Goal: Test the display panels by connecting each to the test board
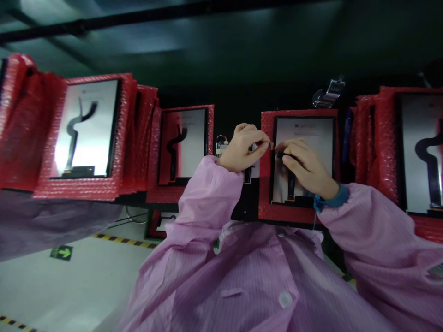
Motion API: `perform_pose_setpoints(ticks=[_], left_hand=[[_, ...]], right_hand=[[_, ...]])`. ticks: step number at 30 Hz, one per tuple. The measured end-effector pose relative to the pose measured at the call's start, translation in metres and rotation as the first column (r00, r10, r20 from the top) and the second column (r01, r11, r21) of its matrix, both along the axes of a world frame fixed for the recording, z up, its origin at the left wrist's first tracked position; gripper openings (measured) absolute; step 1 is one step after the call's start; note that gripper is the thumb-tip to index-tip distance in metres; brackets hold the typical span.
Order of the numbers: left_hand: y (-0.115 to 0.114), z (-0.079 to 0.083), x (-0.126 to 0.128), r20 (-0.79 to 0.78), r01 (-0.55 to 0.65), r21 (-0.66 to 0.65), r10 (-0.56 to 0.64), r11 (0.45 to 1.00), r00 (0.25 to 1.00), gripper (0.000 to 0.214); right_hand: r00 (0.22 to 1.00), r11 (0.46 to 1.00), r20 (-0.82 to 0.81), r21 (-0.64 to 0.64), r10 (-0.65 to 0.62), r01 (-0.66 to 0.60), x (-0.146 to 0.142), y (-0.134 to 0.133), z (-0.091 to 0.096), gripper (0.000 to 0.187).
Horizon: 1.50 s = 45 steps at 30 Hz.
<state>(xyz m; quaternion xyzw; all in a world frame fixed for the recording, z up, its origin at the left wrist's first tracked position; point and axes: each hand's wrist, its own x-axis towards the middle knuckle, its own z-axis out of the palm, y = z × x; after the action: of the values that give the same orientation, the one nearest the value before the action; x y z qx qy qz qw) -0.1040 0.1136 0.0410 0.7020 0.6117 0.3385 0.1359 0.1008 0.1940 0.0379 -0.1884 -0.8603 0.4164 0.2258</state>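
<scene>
A flat display panel (314,128) with a dark border lies on a red bubble-wrap sheet (266,193) in front of me. From its lower edge a black ribbon cable (291,184) runs up under my right hand (306,166), whose thumb and fingers are closed on the cable's upper end. Just left of it, my left hand (245,147) pinches a small copper-coloured piece (271,145) over the panel's left border. I cannot make out whether that piece is part of the cable. A blue wrist strap (334,197) circles my right wrist.
More panels, one bright (93,133) and one partly shaded red (190,143), rest on red bubble wrap to the left. Another panel (417,180) lies far right. A metal-and-clear object (329,93) stands behind my panel. A blue pen-like item (347,130) is to its right.
</scene>
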Motion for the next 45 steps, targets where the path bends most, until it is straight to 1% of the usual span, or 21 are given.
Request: perform_pose_setpoints(ticks=[2, 4, 7, 10, 18, 23, 27, 31, 35, 39, 45], left_hand=[[0.0, -0.001, 0.002, -0.034, 0.014, 0.002, -0.014, 1.0, 0.999, 0.018], [0.0, -0.003, 0.003, -0.058, 0.046, 0.005, -0.045, 0.999, 0.997, 0.018], [0.0, -0.006, 0.003, -0.086, 0.073, 0.021, -0.071, 0.997, 0.994, 0.019], [0.0, -0.008, 0.003, -0.092, 0.071, 0.031, -0.068, 0.997, 0.993, 0.02], [0.001, -0.005, 0.004, -0.1, 0.074, -0.056, -0.079, 0.996, 0.992, 0.02], [0.0, -0.005, 0.004, -0.083, 0.086, -0.062, -0.091, 0.994, 0.992, 0.021], [0.0, -0.005, 0.004, -0.08, 0.096, -0.06, -0.101, 0.994, 0.992, 0.02], [0.0, -0.005, 0.005, -0.097, 0.08, -0.071, -0.087, 0.994, 0.992, 0.02], [0.0, -0.007, 0.005, -0.09, 0.078, -0.057, -0.083, 0.995, 0.993, 0.021], [0.0, -0.007, 0.005, -0.087, 0.084, -0.037, -0.087, 0.996, 0.992, 0.02], [0.0, -0.003, 0.006, -0.103, 0.091, -0.077, -0.099, 0.993, 0.99, 0.022]], right_hand=[[1.0, 0.997, 0.021, 0.08, 0.004, -0.006, -0.002, 0.002, 0.0, 0.024], [0.999, 0.991, 0.03, 0.132, 0.013, -0.016, -0.004, 0.003, -0.001, 0.024], [0.999, 0.984, 0.036, 0.174, 0.027, -0.033, -0.006, 0.004, -0.004, 0.024], [0.998, 0.98, 0.048, 0.196, 0.031, -0.04, -0.008, 0.004, -0.006, 0.024], [0.997, 0.979, 0.068, 0.195, 0.045, -0.057, -0.009, 0.004, -0.007, 0.024], [0.995, 0.981, 0.097, 0.186, 0.035, -0.053, -0.01, 0.004, -0.008, 0.022], [0.996, 0.982, 0.086, 0.186, 0.021, -0.037, -0.009, 0.003, -0.009, 0.022], [0.997, 0.982, 0.068, 0.177, 0.047, -0.059, -0.009, 0.004, -0.008, 0.023], [0.997, 0.983, 0.071, 0.175, 0.039, -0.051, -0.009, 0.004, -0.007, 0.024], [0.997, 0.982, 0.072, 0.183, 0.037, -0.05, -0.009, 0.004, -0.01, 0.023], [0.997, 0.974, 0.063, 0.221, 0.047, -0.059, -0.01, 0.004, -0.013, 0.02]])
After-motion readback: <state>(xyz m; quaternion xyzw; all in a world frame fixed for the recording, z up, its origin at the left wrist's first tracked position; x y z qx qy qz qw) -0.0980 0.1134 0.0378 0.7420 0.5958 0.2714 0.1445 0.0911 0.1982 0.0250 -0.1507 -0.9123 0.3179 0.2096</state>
